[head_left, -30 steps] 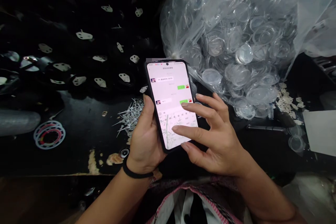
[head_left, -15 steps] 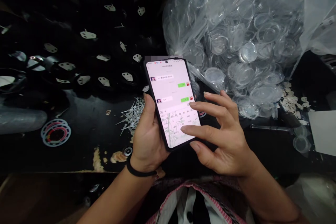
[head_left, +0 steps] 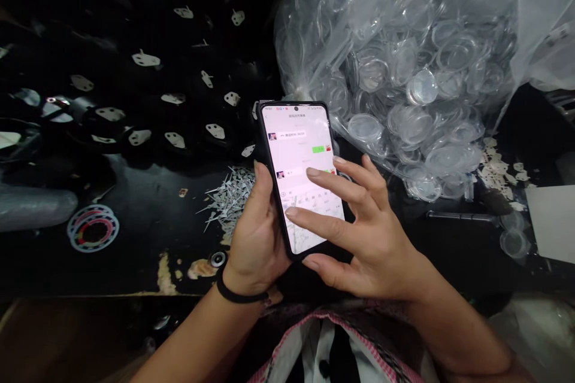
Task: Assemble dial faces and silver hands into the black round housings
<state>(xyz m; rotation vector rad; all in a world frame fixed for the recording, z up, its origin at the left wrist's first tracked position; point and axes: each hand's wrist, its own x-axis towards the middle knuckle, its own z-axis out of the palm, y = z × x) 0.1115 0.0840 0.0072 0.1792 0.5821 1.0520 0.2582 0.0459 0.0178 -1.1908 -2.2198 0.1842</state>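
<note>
A: Where is the phone (head_left: 296, 155)?
B: Upright in the left hand (head_left: 256, 236), above the near edge of the bench (head_left: 148, 209), screen towards the wearer and top leaning slightly left.
A: How is it gripped?
B: The left thumb (head_left: 259, 191) lies along one long edge. The other fingers are hidden behind, so I can't tell how they sit, but the hand is closed around it.
A: And the right hand (head_left: 375, 239)?
B: Fingers spread, holding nothing. The index finger (head_left: 326, 226) points at the left part of the keyboard (head_left: 305, 242). Whether its tip touches the glass, I can't tell.
A: Any advice on tapping?
B: I'd tap with that finger alone. The middle finger (head_left: 339, 184) reaches over the chat and could brush it; better lifted clear.
A: The left hand's part?
B: A firm hold, I'd say, so taps don't rock the phone. A slip could drop it near the pins (head_left: 231, 194), left of it, or the bag (head_left: 309, 42) of discs (head_left: 422, 87) beyond.
</note>
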